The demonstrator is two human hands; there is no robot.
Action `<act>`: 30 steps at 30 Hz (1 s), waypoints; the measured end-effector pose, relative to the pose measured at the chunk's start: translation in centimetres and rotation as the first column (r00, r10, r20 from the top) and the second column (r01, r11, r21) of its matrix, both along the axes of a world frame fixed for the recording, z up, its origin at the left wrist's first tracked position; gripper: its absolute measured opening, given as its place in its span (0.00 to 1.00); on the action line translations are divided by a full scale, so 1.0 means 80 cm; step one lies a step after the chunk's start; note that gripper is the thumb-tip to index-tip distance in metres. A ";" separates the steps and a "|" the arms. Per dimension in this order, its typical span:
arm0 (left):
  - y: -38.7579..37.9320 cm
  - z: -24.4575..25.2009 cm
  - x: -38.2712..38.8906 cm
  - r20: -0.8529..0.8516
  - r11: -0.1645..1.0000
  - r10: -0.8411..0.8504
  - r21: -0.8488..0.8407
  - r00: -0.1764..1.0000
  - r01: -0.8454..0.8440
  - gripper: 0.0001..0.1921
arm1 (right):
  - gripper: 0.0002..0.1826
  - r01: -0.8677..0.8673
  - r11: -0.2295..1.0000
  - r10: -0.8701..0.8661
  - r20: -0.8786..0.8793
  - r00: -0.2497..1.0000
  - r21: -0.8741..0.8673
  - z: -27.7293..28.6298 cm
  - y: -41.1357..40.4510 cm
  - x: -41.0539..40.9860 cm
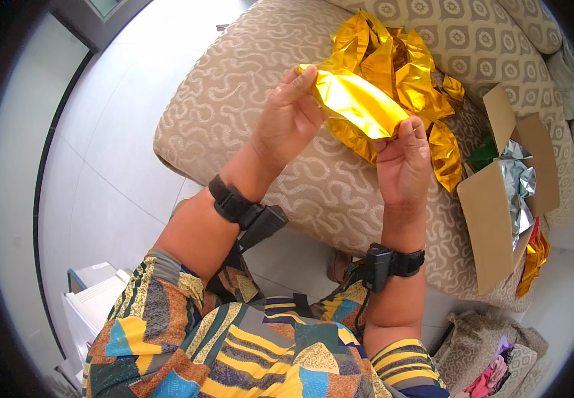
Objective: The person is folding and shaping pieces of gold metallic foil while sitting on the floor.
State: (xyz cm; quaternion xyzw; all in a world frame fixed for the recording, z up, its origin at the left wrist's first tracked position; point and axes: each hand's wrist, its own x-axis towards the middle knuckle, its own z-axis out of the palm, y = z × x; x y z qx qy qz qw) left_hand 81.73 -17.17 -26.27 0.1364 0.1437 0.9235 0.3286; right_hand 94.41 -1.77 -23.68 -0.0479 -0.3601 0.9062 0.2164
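Observation:
A strip of shiny gold foil (359, 102) is stretched between my two hands above a patterned sofa seat. My left hand (292, 109) pinches its upper left end between thumb and fingers. At the lower right end, my right hand (405, 156) grips the foil's edge with thumb and fingers. Behind the strip, more crumpled gold foil (421, 82) lies in a loose heap on the seat, part of it hidden by the held piece. Whether the strip joins that heap cannot be told.
An open cardboard box (488, 226) with silver foil (516, 184) and something green stands on the sofa (217, 99) at the right. Orange-gold foil (534, 261) lies beyond the box. Pink cloth (488, 378) sits at lower right, a white box-like item (93, 303) at lower left.

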 end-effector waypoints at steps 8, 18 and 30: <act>0.002 0.008 0.005 -0.010 1.000 0.013 -0.023 1.000 -0.014 0.14 | 0.05 -0.042 0.998 0.037 -0.086 0.996 -0.051 -0.004 0.006 0.000; 0.006 0.020 0.018 -0.077 0.976 -0.017 -0.217 0.997 -0.001 0.25 | 0.06 0.096 0.810 -0.174 0.081 0.981 0.578 0.002 -0.020 -0.002; -0.002 0.006 0.010 -0.114 0.792 0.301 -0.524 0.947 -0.314 0.21 | 0.09 0.202 0.236 -0.468 -0.071 0.881 0.950 -0.004 -0.006 -0.005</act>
